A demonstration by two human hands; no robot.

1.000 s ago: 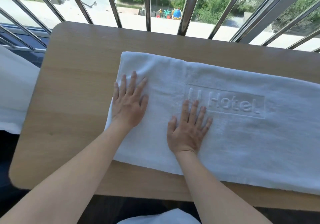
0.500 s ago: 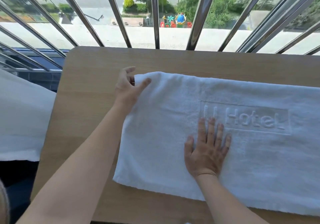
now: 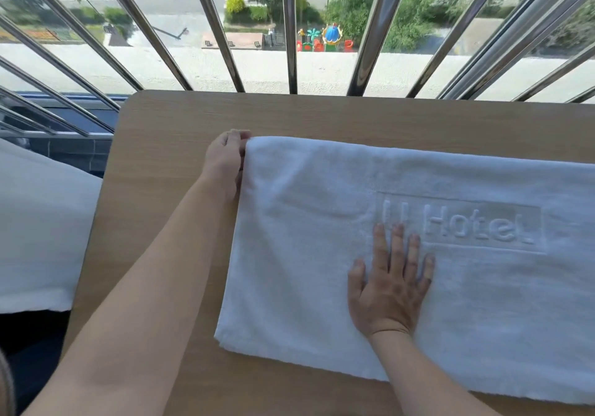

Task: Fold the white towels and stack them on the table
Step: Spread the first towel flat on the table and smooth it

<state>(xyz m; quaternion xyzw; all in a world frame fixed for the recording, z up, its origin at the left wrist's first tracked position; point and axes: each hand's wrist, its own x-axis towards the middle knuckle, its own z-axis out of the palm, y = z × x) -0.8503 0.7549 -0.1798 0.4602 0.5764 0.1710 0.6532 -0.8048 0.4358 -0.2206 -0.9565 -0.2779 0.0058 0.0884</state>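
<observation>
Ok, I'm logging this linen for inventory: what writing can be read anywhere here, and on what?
"Hotel": raised letters in a framed panel on the white towel.
Two upright strokes before it, by the right hand: unclear, not readable as letters.
Beyond the window bars, the playground shows no legible text.

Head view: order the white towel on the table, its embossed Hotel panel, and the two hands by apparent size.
1. white towel
2. embossed Hotel panel
3. right hand, spread flat
4. left hand; it is farther away and partly hidden at the towel corner, so ranking the hands is unsure
</observation>
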